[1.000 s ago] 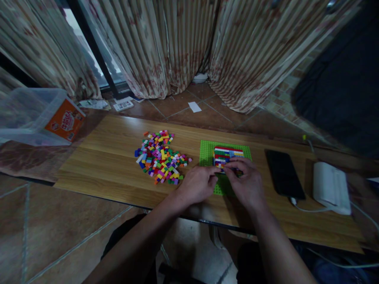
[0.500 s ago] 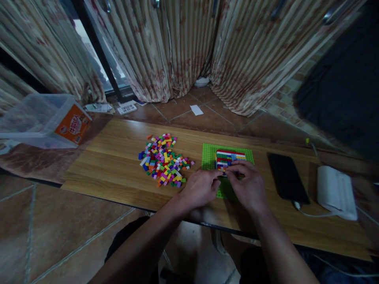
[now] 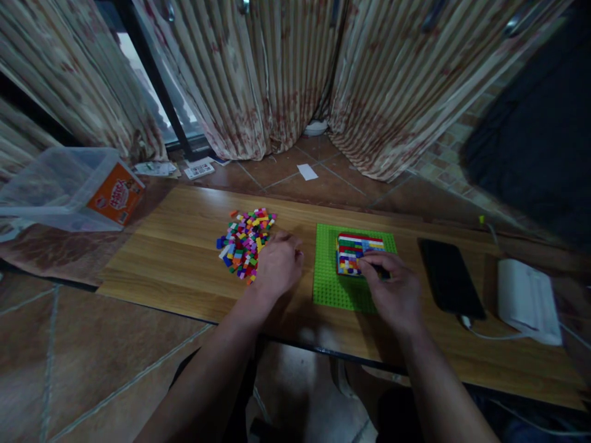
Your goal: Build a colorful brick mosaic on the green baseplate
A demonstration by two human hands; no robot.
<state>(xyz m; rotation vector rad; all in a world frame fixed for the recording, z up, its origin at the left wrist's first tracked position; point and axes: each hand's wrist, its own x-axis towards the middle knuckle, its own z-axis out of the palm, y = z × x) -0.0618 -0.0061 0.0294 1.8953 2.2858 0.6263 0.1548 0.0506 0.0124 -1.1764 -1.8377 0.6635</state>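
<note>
A person's left hand [image 3: 278,263] hung, fingers curled, over the 3 o'clock edge of a pile of multicolored toy bricks [image 3: 244,239], hiding part of it; whether a brick was in its grasp could not be told. The right hand [image 3: 394,289] brought thumb and forefinger together at a low block of stacked bricks [image 3: 349,249], which lay at its 10 o'clock, striped in red, white, green, blue and other colors; the fingertips met at its near side, and it could not be told whether they pinched a piece. The block sat on a green studded baseplate [image 3: 341,296], at the left hand's 3 o'clock, the plate lying flat on a wood-grain counter [image 3: 161,246]. Toward 3 o'clock from the right hand rested a dark phone [image 3: 447,274] with a white cable [image 3: 496,336] plugged into its near end, and past it a white device [image 3: 529,301]. Off the counter's far left end, toward 10 o'clock, stood a clear plastic bin [image 3: 69,184] bearing an orange label [image 3: 117,194]. At 12 o'clock, a white sheet [image 3: 307,172] lay on the tiled floor before patterned curtains [image 3: 231,80].
</note>
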